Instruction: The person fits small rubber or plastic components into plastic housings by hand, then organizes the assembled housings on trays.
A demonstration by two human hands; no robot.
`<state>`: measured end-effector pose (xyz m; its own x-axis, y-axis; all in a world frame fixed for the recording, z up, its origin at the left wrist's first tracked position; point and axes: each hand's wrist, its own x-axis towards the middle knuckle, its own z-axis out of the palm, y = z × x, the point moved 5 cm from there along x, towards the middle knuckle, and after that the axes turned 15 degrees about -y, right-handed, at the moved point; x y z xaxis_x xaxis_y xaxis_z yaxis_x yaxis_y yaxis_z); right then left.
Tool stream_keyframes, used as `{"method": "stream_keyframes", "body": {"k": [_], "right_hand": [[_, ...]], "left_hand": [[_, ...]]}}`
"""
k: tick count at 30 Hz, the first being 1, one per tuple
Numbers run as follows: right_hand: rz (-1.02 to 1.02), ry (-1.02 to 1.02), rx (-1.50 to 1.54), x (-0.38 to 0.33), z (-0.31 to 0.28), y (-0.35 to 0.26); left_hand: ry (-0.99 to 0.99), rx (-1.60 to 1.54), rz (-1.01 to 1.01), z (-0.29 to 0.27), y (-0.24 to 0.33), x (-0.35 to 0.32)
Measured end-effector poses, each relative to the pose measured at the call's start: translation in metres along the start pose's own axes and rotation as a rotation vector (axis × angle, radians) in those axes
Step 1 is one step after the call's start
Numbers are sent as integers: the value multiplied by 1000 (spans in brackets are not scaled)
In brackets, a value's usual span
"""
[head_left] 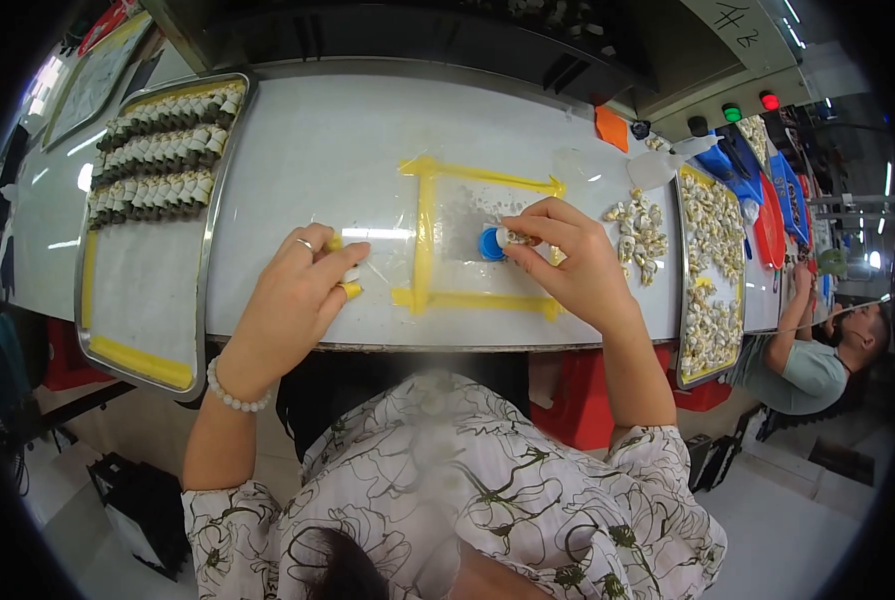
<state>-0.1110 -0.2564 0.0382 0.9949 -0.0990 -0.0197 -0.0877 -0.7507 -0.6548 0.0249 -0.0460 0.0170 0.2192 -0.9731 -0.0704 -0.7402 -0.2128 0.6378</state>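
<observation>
In my right hand (pixel 565 250) a small white part (pixel 513 238) with a darker end is pinched between thumb and fingers. It is at the rim of a small round blue cap (pixel 490 244) lying on the wet taped area. To the left, my left hand (pixel 302 280) rests low over the white table with its fingers drawn together. Yellow covers show on some of its fingertips, and a whitish bit shows between them, too small to name. Yellow tape (pixel 422 235) frames the work area. Beside my right hand lies a loose pile of small white parts (pixel 639 238).
A metal tray (pixel 207 250) at left holds rows of white-and-dark parts. Another tray (pixel 683 300) at right is full of loose white parts. A squeeze bottle (pixel 652 170) and an orange piece (pixel 611 128) stand near the machine (pixel 707 60). A co-worker (pixel 812 365) sits at far right.
</observation>
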Motion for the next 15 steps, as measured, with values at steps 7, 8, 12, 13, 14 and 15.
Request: {"method": "stream_keyframes", "body": {"k": [7, 8, 12, 13, 14, 15], "right_hand": [[-5, 23, 16, -2, 3, 0], [-2, 23, 13, -3, 3, -1], [27, 29, 150, -4, 0, 1], [40, 32, 226, -5, -1, 2], [42, 31, 223, -6, 1, 4], [26, 40, 346, -7, 3, 5]], "left_hand": [[-46, -42, -114, -4, -2, -5], [-45, -45, -111, -3, -3, -4], [69, -204, -126, -5, -2, -2], [106, -383, -129, -4, -1, -1], [106, -386, -127, 4, -1, 1], [146, -699, -71, 15, -2, -1]]}}
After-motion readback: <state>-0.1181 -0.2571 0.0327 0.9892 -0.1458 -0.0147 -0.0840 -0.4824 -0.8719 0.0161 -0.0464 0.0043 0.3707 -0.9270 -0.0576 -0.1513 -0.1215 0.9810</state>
